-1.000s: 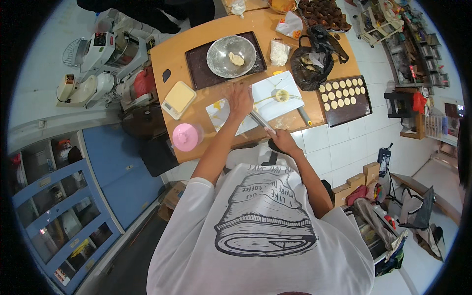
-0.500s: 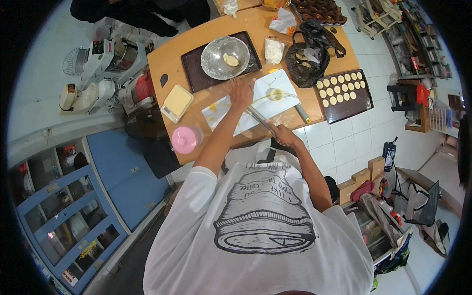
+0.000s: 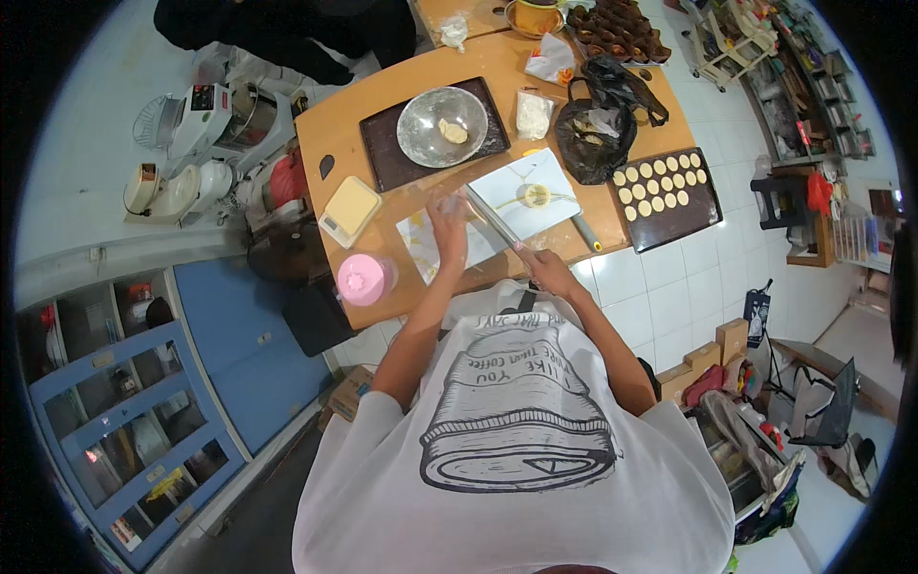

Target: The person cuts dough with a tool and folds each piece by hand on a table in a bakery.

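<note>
My right hand (image 3: 543,269) grips the near end of a long silver metal rod (image 3: 493,220), slanted across a white marbled board (image 3: 502,182). Just left of the rod's far end is my left hand (image 3: 448,218), its fingers too blurred to read. A pale yellow round piece (image 3: 537,195) lies on the board's right part. A grey-handled tool (image 3: 585,231) rests at the board's right edge. Behind, a steel bowl (image 3: 421,129) with a dough lump (image 3: 452,132) sits on a dark tray (image 3: 381,157). At left are a cream scale (image 3: 351,207) and a pink container (image 3: 363,279).
A tray of several pale discs (image 3: 663,187) is at the wooden table's (image 3: 325,134) right end. A black plastic bag (image 3: 593,134), a white packet (image 3: 534,115) and brown cups (image 3: 617,33) are behind. A person in dark clothes (image 3: 287,29) stands beyond; mixers (image 3: 220,134) line the left.
My left hand has moved down and left, off its spread position on the board by the rod. The rod's far end now shows. My right hand stays on the near end.
</note>
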A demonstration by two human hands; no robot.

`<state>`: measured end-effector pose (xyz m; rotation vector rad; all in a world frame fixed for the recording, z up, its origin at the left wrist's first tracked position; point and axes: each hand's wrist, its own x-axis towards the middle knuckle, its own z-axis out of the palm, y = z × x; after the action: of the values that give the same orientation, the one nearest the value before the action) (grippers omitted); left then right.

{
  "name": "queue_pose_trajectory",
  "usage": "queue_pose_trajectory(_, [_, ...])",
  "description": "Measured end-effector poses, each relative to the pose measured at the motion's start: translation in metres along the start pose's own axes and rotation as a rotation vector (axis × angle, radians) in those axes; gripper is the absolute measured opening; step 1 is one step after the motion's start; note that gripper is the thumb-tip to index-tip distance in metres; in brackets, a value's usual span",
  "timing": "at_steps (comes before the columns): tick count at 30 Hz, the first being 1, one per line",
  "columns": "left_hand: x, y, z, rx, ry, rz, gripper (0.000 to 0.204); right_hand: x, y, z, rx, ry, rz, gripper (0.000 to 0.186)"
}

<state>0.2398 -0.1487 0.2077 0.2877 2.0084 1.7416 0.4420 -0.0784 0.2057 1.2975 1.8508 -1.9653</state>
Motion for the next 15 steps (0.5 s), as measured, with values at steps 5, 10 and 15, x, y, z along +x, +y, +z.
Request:
queue_pose_trajectory(5, [-0.024,0.007,-0.003,-0.33,-0.181,-0.065,0.047,-0.007,-0.011,0.017,-0.27,0.119,-0.308,0.073])
queue_pose_trajectory(10, [-0.021,0.006,0.001,-0.659,-0.187,-0.25,0.045,-0.016,-0.022,0.018,0.236,-0.177,0.14,0.071])
queue_pose_trajectory(15, [-0.018,-0.01,0.005,-1.052,0.037,-0.698,0.037,-0.037,-0.028,0.016,0.654,-0.281,0.2,0.066])
